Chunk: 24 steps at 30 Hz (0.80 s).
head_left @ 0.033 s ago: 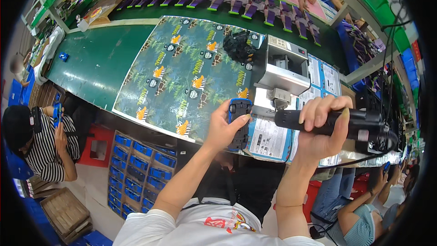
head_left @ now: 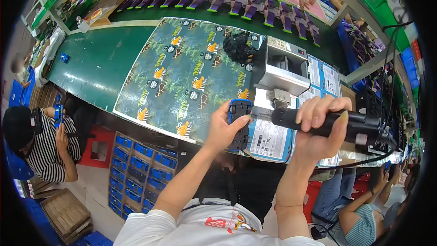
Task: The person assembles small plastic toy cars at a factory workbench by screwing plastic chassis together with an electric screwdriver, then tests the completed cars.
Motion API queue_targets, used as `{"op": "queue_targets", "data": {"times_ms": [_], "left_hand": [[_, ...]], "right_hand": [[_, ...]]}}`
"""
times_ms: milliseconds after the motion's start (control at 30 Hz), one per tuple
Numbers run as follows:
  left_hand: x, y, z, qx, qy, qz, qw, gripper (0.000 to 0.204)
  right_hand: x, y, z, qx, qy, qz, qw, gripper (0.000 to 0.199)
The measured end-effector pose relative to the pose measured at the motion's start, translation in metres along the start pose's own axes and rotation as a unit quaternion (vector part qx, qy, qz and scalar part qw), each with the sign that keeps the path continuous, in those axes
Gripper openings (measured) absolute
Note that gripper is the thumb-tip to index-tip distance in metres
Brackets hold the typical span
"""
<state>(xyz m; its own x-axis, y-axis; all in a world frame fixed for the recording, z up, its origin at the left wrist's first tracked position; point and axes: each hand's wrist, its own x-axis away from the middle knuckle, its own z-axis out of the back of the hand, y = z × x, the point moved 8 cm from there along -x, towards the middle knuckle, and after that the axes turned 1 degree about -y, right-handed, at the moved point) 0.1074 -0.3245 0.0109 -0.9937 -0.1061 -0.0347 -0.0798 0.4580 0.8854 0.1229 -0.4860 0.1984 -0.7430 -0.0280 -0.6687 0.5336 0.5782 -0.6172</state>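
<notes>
In my left hand [head_left: 221,131] is a blue toy car [head_left: 240,108], held at the table's front edge with its black underside up. The fingers are closed round it and my thumb lies across the underside. My right hand [head_left: 322,132] is wrapped round a black electric screwdriver [head_left: 287,119], which lies nearly level and points left towards the car. Its nose is apart from the car, and I cannot make out the bit's end. Just beyond the screwdriver stands a silver box-shaped machine, probably a screw feeder [head_left: 286,79]. Printed sheets [head_left: 268,139] lie under and beside it.
A patterned mat [head_left: 177,77] covers the table ahead, with a heap of small black parts [head_left: 239,47] beside the machine. Below left is a tray [head_left: 136,161] of blue car parts. A cable [head_left: 359,163] trails from the screwdriver. Co-workers sit left and right; purple pieces line the far belt.
The screwdriver and my right hand have shifted slightly to the left, with the tool's rear end dipping a little. My left hand and the toy car stay nearly still.
</notes>
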Motion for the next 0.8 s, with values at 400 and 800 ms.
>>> {"op": "queue_targets", "data": {"times_ms": [400,800], "left_hand": [[0.0,0.002,0.0,-0.012,0.0,-0.023,1.0,0.033],[0.0,0.01,-0.002,-0.018,0.015,-0.057,0.998,0.037]], "right_hand": [[0.009,0.039,-0.017,-0.04,-0.002,0.005,0.999,0.019],[0.018,0.06,-0.036,0.077,-0.1,-0.008,0.992,0.024]]}}
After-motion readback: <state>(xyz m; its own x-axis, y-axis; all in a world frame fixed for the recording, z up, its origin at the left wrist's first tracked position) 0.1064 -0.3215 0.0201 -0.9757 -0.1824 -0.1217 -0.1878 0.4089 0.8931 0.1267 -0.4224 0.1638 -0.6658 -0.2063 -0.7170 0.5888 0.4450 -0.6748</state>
